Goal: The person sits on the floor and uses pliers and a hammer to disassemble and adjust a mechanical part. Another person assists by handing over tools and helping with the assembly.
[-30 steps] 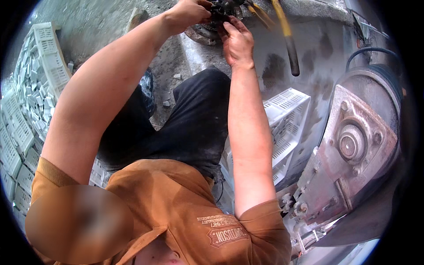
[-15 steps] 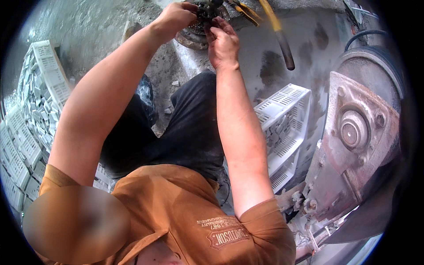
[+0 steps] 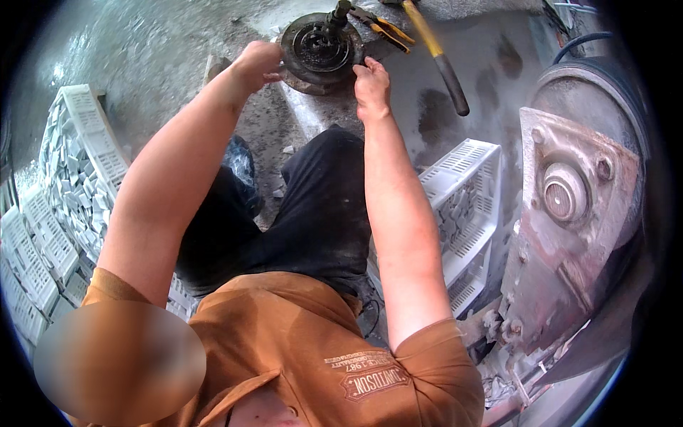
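A wet, gritty grey floor [image 3: 192,64] spreads under everything, widest toward the far left. At the right stands a bulky machine [image 3: 542,245], its pale, rust-stained plate bolted on around a round hub. Stacked white lattice crates [image 3: 97,135] fill the left side, with a heap of pale chips [image 3: 75,174] among them. To the right of the person's dark trousers [image 3: 313,213], between leg and machine, more white slatted crates [image 3: 462,160] stand, with grey pieces visible inside the upper one.

At the far middle, beyond the knees, a dark round disc [image 3: 306,69] with ringed grooves lies flat on a browner round base. The left hand [image 3: 257,65] is at the disc's left edge, fingers loosely curved and a little apart. The right hand [image 3: 373,87] is at its right edge, fingers bent, fingertips at the rim. Whether either hand actually grips the rim, I cannot tell from this height.

A yellow tool handle [image 3: 427,35] with a dark grip lies farther right. Between it and the disc are yellow-and-black pliers [image 3: 388,30]. Smallest, a dark stubby fitting [image 3: 340,16] rises from the disc's far side.
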### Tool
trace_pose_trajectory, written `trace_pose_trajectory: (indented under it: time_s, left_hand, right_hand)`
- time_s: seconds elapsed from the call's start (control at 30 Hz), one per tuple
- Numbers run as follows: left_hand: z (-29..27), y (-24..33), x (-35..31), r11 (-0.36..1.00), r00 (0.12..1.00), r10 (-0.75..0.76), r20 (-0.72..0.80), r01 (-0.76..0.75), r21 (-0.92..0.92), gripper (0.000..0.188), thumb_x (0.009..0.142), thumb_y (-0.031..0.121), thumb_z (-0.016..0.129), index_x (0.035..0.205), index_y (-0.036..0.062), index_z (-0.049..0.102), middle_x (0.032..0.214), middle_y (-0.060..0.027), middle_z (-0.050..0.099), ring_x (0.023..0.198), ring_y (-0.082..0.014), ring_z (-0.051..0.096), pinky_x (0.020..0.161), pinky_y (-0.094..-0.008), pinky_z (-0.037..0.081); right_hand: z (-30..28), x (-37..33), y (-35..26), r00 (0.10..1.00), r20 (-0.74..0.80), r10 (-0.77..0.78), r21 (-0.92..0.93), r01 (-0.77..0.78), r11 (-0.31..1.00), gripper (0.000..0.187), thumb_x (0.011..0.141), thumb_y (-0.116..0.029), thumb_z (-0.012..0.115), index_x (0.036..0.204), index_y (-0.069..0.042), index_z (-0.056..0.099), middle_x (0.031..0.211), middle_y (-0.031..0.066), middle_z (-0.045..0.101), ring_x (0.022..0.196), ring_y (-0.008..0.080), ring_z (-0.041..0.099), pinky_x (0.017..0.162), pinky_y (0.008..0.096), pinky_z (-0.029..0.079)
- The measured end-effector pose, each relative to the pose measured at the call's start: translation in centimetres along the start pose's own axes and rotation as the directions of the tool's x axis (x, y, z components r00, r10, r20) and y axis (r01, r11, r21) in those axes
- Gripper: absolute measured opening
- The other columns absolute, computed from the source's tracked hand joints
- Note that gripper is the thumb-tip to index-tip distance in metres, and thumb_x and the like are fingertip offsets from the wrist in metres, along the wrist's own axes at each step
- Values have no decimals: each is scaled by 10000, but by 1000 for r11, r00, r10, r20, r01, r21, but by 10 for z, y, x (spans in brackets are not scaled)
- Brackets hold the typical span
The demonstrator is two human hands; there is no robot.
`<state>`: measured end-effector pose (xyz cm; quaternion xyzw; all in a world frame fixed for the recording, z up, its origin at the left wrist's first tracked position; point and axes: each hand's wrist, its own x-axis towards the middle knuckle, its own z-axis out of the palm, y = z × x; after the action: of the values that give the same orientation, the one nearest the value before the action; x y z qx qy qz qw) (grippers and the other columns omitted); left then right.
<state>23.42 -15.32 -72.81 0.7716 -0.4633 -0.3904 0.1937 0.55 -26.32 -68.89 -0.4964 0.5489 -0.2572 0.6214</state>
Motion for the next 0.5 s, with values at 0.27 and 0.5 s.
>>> trace_pose_trajectory:
  time_s: [0.27,0.5]
  left_hand:
    - [-20,64,-23,921,964,222,148,-257,292,247,772,-105,615,996,-5,653,939,-118,692,901,-170,676,770,-298,549]
    - [-9,46,-9,900,970,211,125,-242,362,181,793,0,637,967,39,667,874,-157,671,902,-306,659,760,-375,526]
  right_hand:
    - [-5,2,12,998,-61,25,9,-24,1000,455,880,-73,559,1290,106,475,1196,184,598,1082,227,582,951,305,427]
    - [-2,-12,3,996,-67,58,58,-54,997,462,861,-73,566,1277,113,490,1233,217,587,1115,246,585,972,312,426]
